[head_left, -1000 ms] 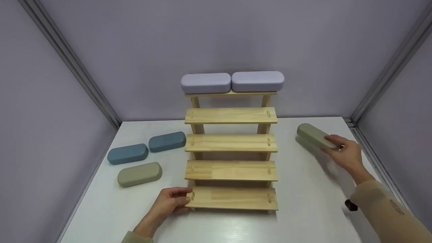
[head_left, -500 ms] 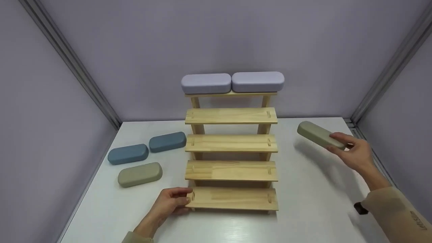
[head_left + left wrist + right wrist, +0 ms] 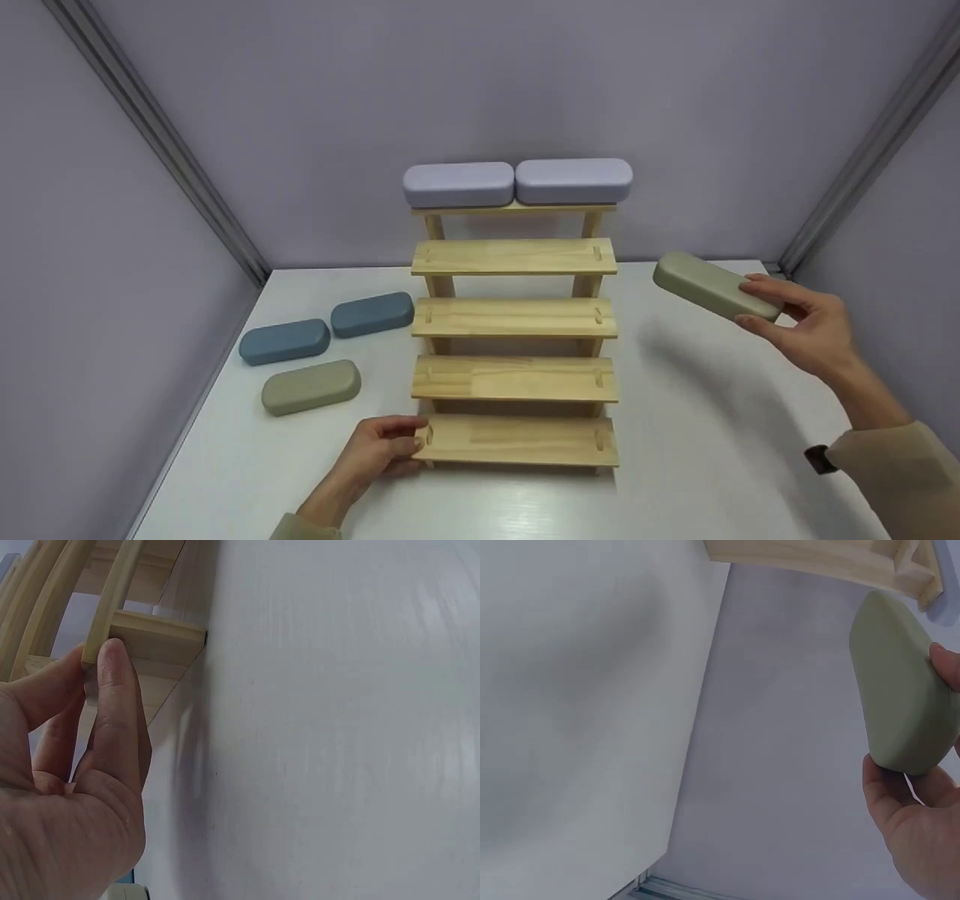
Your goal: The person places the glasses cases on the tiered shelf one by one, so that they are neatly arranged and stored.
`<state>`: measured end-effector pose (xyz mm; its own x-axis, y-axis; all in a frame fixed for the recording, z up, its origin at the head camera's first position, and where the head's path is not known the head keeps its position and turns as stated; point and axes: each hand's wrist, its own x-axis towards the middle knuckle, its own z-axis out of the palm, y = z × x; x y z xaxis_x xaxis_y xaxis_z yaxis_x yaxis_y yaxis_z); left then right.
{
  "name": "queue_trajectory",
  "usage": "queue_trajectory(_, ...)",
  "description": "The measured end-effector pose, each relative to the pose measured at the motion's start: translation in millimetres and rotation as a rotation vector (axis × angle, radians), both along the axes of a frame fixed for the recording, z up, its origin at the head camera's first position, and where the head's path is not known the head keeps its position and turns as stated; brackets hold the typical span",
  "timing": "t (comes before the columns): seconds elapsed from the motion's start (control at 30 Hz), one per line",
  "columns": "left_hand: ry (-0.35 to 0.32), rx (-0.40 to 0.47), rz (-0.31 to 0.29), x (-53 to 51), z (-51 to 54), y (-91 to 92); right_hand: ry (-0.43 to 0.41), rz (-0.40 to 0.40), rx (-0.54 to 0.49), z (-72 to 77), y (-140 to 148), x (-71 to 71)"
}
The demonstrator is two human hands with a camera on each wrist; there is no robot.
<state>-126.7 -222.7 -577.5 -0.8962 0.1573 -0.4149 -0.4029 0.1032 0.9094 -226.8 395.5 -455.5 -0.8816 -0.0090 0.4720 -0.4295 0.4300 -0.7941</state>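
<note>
2 lilac cases (image 3: 459, 185) look done up top, right hand (image 3: 814, 334) grips 1 green case (image 3: 705, 283), left hand (image 3: 379, 452) pinches the rack (image 3: 517, 441), 3 other cases (image 3: 285, 342) to go I guess.

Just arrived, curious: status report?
Right fingers grip rounded sage-green case aloft; left fingers pinch pale stepped wooden rack's lowest shelf; no obstacle visible between case and rack.

Lilac-grey walls (image 3: 525, 82) and metal corner posts (image 3: 159, 146) stand behind and beside a white table (image 3: 675, 480).
</note>
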Motion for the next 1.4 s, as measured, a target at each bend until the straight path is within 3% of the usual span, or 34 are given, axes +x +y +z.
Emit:
queue_trajectory(0.17, 0.006, 0.002, -0.004, 0.9, 0.6, 0.4, 0.059, 0.139, -0.141, 17.2, -7, 5.6)
queue_trajectory(0.3, 0.007, -0.006, 0.000, 0.8, 0.1, 1.2, 0.078, 0.185, -0.192, 29.4, -11, 7.7)
queue_trajectory(0.47, 0.009, -0.012, 0.006, 0.1, 0.0, 1.7, 0.099, 0.180, -0.142, 41.2, -15, 5.9)
queue_trajectory(0.7, 0.005, -0.011, 0.013, -0.4, 0.1, 1.5, 0.102, 0.282, -0.171, 50.5, -32, -2.9)
queue_trajectory(0.83, 0.006, -0.017, 0.013, -1.3, -0.6, 2.2, 0.098, 0.306, -0.125, 54.5, -45, -9.4)
queue_trajectory(1.07, 0.016, -0.020, 0.006, -2.5, -0.9, 2.3, 0.102, 0.369, -0.039, 63.1, -69, -27.7)
queue_trajectory(1.4, 0.028, -0.005, 0.002, -1.9, -0.2, 1.8, 0.034, 0.387, 0.058, 67.2, -108, -58.5)
